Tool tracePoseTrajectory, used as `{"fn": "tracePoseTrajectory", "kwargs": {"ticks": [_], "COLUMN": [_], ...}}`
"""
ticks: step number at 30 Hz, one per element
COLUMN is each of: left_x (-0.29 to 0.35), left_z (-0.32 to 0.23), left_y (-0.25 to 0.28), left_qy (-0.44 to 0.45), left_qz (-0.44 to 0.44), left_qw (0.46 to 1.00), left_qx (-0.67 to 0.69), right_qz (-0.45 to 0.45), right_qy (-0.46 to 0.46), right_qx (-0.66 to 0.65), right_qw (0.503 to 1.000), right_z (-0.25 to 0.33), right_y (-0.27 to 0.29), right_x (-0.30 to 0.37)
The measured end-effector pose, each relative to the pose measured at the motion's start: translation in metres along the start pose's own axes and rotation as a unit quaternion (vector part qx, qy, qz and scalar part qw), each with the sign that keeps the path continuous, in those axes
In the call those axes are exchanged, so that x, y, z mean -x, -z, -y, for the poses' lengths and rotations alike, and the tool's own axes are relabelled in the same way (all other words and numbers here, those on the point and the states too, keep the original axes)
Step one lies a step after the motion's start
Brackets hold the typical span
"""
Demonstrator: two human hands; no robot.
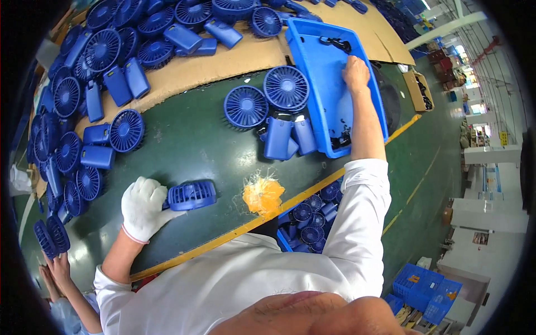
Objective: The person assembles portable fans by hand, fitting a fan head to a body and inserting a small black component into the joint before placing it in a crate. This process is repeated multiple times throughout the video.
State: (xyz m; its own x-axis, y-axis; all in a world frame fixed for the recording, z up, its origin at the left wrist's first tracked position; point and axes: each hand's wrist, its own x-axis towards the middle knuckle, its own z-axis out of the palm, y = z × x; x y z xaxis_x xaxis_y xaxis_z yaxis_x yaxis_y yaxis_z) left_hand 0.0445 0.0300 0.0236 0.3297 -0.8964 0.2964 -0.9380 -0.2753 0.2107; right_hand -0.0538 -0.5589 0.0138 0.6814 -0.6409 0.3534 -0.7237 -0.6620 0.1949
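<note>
My left hand (144, 209), in a white glove, is closed around a blue handheld fan (192, 195) just above the green table; its round slatted head points right and the glove hides the rest. My bare right hand (356, 73) reaches into the far right part of a blue plastic tray (326, 78). Its fingers are curled together, and whatever they hold is hidden. Small black parts (336, 43) lie by it at the tray's far end, with more black parts (341, 138) at the near end. Left of the tray rest two fans, one with a slatted head (286, 88), the other beside it (246, 106).
Blue fans (103, 50) are heaped on cardboard (223, 64) along the far and left sides. A frayed orange-yellow patch (262, 195) lies near the yellow table edge (223, 234). Below is a crate of fans (310, 223). Another person's hands (56, 268) hold fans at lower left.
</note>
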Motion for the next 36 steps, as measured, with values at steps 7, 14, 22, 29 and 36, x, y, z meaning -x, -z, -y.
{"fn": "tracePoseTrajectory", "kwargs": {"ticks": [7, 14, 22, 29, 36], "left_x": [0.007, 0.006, 0.013, -0.004, 0.001], "left_z": [-0.008, -0.018, 0.0, -0.047, -0.056], "left_y": [-0.003, -0.003, -0.021, -0.011, -0.014], "left_qy": [0.021, 0.069, 0.364, 0.295, 0.268], "left_qz": [-0.028, -0.045, -0.183, -0.117, -0.046], "left_qw": [0.999, 0.997, 0.674, 0.74, 0.832], "left_qx": [0.024, -0.007, 0.616, 0.593, 0.484], "right_qz": [-0.21, -0.167, 0.038, 0.027, 0.09], "right_qy": [0.051, 0.014, -0.042, -0.047, -0.062], "right_qx": [-0.306, -0.642, -0.811, -0.88, -0.914], "right_qw": [0.927, 0.748, 0.583, 0.472, 0.39], "right_z": [0.056, 0.151, 0.231, 0.257, 0.28], "right_y": [0.076, 0.154, 0.155, 0.176, 0.177], "right_x": [0.065, 0.23, 0.319, 0.333, 0.339]}}
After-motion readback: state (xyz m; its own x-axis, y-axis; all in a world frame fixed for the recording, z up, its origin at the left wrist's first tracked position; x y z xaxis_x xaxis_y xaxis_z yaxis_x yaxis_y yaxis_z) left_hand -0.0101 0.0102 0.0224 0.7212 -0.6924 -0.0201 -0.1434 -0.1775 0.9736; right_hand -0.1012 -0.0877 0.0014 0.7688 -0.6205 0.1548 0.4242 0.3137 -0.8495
